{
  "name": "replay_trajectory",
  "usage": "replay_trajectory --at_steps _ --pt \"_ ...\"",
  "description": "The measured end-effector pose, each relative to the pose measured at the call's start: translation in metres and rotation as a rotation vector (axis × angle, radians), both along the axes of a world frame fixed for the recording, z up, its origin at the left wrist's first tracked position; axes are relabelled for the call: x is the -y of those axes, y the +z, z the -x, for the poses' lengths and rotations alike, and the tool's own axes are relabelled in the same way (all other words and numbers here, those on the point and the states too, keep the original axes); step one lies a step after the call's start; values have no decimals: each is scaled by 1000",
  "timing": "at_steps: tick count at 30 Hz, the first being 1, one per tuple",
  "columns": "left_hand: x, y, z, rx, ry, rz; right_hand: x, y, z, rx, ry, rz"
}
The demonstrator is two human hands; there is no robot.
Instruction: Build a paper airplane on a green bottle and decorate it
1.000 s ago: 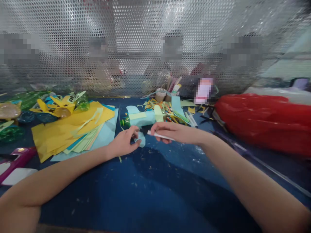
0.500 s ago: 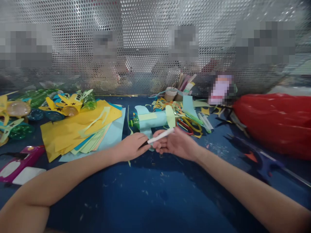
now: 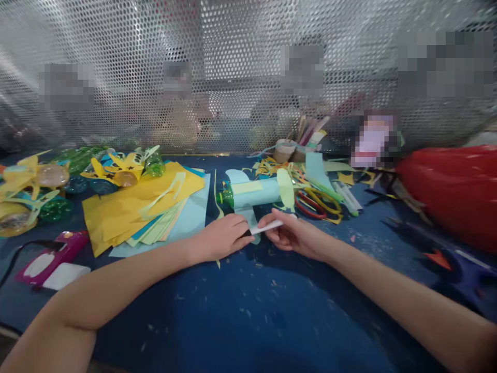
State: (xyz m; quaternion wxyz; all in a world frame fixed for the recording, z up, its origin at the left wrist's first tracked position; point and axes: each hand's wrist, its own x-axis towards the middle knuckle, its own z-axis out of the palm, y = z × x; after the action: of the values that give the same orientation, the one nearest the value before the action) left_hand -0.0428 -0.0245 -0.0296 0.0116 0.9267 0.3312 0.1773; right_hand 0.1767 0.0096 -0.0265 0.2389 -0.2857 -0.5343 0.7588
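A white marker [image 3: 271, 226] with a black end lies slantwise between my hands. My left hand [image 3: 225, 237] is closed on its black end, which looks like a cap. The fingers of my right hand [image 3: 294, 235] are curled and pinch the white barrel. Just beyond the hands lies a bottle wrapped in light blue paper [image 3: 264, 192], with a green neck [image 3: 225, 197] pointing left and a pale green paper piece [image 3: 286, 189] at its right end. A light blue paper strip below the bottle is partly hidden by my hands.
Left: stacked coloured paper [image 3: 143, 199], plastic-bottle crafts [image 3: 124, 168] and a magenta device [image 3: 52, 259] with a cable. Right: scissors [image 3: 324, 204], pens [image 3: 349, 199], a blue glue gun [image 3: 462, 269] and a red bag [image 3: 450, 191]. Cups [image 3: 284, 150] holding sticks stand before a perforated metal screen [image 3: 240, 67].
The view has shifted, so the table things appear farther right. My right hand has turned from palm-up under the marker to a pinch on its barrel. My left hand keeps the black end.
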Motion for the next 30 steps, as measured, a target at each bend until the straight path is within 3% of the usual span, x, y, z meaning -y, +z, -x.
replay_trajectory --at_steps 30 --pt "-1 -1 2 -31 73 81 -8 0 1 -14 -21 168"
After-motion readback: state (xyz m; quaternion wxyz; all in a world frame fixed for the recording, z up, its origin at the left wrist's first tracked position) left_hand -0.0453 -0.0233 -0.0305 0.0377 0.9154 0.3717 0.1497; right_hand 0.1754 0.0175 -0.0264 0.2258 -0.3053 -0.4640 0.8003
